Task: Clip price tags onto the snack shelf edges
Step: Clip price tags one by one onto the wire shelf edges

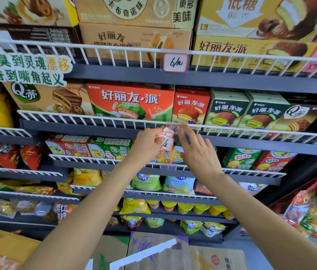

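Head view, frame centre: my left hand (147, 145) grips spare tags (165, 138); right hand (196, 147), fingers straight (blurred), seats tag (173, 129) on rail (114, 120); next, press home.

— What does the left hand (147, 143) hold?

— It grips a small stack of red-bordered price tags (165, 137), just below the white wire rail (114, 119) of the pie-box shelf.

— And the right hand (196, 151)?

— Its fingers reach up to that rail beside the stack; they are blurred. One tag marked 6 (175, 62) is already clipped on the rail above, in front of tan boxes (134, 40).
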